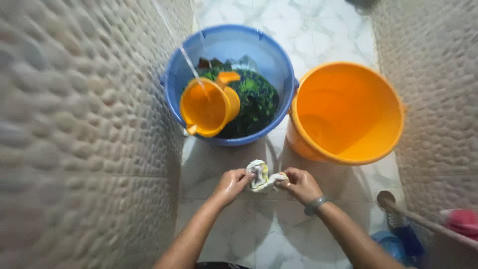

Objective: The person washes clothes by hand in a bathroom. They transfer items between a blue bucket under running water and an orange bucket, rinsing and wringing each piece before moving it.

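A: State of hands?
B: Left hand and right hand both clench a small white-yellow cloth, over the floor, near the blue bucket and orange bucket.

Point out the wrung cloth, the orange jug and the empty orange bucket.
wrung cloth (262,176), head view, middle of the twisted bundle.
orange jug (205,110), head view, inner wall.
orange bucket (348,107), head view, inside wall.
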